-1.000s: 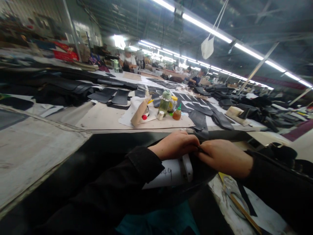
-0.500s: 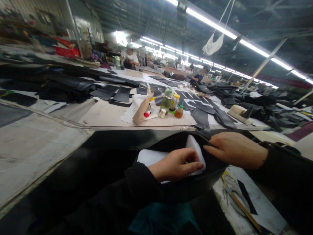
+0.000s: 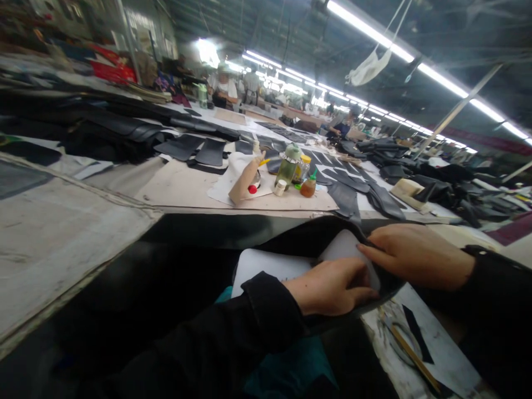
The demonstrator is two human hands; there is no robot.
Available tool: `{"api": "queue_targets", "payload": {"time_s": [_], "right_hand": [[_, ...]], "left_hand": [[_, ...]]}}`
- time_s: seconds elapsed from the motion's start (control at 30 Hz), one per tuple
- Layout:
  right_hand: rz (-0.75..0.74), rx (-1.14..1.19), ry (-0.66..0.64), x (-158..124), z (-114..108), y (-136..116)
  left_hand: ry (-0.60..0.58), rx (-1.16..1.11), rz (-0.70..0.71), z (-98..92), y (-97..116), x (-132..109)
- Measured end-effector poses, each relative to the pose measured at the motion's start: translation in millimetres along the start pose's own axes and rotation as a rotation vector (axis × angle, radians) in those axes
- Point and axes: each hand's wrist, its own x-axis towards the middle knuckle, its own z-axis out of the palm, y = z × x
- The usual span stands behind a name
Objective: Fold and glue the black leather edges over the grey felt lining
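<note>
A black bag-like leather piece [image 3: 286, 235] gapes in front of me. Inside its mouth are a flat white panel [image 3: 266, 266] with rounded corners and a second white face [image 3: 343, 246] standing at an angle; whether they are one bent sheet or two, I cannot tell. My left hand [image 3: 332, 285] reaches into the opening, fingers curled round the angled white part, fingertips partly hidden. On the right, my right hand [image 3: 419, 255] pinches the bag's upper rim, thumb along the inside.
Beyond the bag, a work table [image 3: 187, 191] carries a green bottle [image 3: 286, 169], a glue bottle [image 3: 308, 187] and black leather pieces [image 3: 210, 152]. A tape roll [image 3: 405, 341] lies at lower right. Several people work farther back.
My left hand has moved right and slightly down, deeper into the bag, with the angled white part. My right hand has shifted slightly right with the rim.
</note>
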Motion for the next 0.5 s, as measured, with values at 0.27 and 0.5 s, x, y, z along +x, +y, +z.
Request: {"api": "queue_targets", "payload": {"time_s": [0.27, 0.5], "right_hand": [[-0.052, 0.063, -0.140, 6.2, -4.1, -3.6], [0.002, 0.158, -0.196, 10.3, -6.8, -4.9]], "left_hand": [[-0.029, 0.075, 0.081, 7.5, 3.8, 1.1], [0.531, -0.158, -0.107, -53.5, -29.7, -85.5]]}}
